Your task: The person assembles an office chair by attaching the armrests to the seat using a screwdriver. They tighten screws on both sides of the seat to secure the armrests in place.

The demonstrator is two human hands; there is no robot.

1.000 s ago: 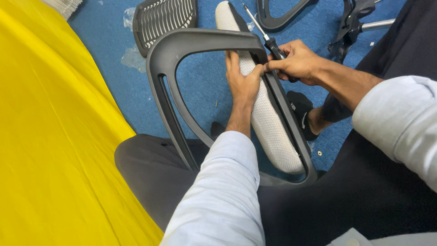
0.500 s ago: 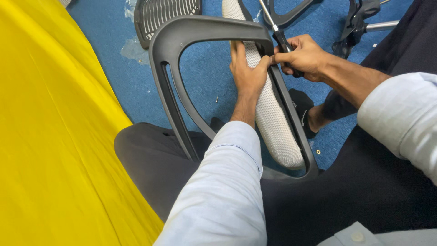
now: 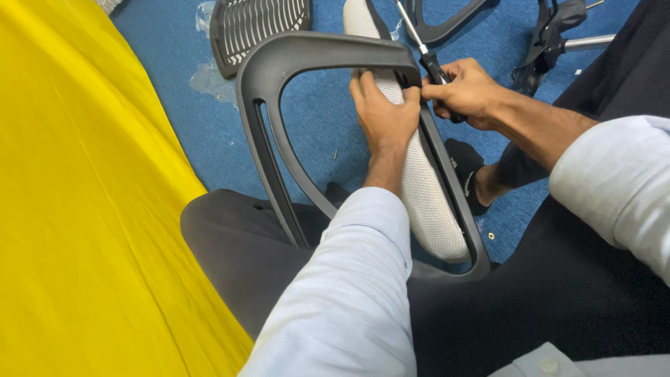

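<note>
Left hand (image 3: 382, 112) grip closed on white pad (image 3: 426, 188) and grey frame (image 3: 314, 52), right hand (image 3: 466, 87) just beside it, fist tight around screwdriver (image 3: 426, 56), blue floor (image 3: 328, 119) beneath

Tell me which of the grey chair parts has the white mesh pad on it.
The curved grey frame that the left hand grips; the slotted grey panel lies alone on the blue carpet, bare of any pad.

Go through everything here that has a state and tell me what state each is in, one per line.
Left hand: gripping the white mesh pad.
Right hand: closed on the screwdriver.
Screwdriver: held, shaft angled upward.
Grey chair frame: detached, propped on the lap.
White mesh pad: lying against the frame.
Slatted panel: loose on the floor.
</note>
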